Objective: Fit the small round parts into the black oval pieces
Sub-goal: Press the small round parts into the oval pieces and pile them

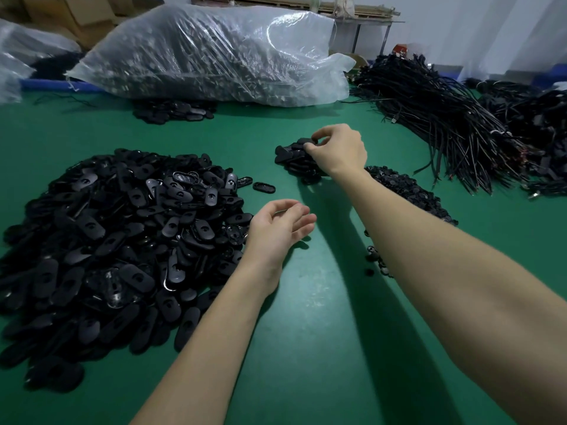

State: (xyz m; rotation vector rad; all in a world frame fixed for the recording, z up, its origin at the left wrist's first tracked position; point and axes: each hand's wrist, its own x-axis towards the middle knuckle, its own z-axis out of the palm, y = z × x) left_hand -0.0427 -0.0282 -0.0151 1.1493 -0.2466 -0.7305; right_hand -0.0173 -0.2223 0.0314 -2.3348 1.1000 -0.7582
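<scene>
A big heap of black oval pieces (116, 240) covers the left of the green table (322, 332). A smaller stack of oval pieces (294, 157) lies further back, in the middle. My right hand (337, 148) reaches over that stack and pinches an oval piece (306, 142) on its top with curled fingers. My left hand (279, 228) hovers at the big heap's right edge, palm up, fingers loosely curled, holding nothing. Small round black parts (408, 191) lie in a strip at the right, partly hidden by my right forearm.
A large clear plastic bag (208, 53) full of dark parts lies across the back. Bundles of black cables (454, 118) fill the right side. More oval pieces (175, 110) sit in front of the bag. One oval piece (264, 188) lies alone by the heap.
</scene>
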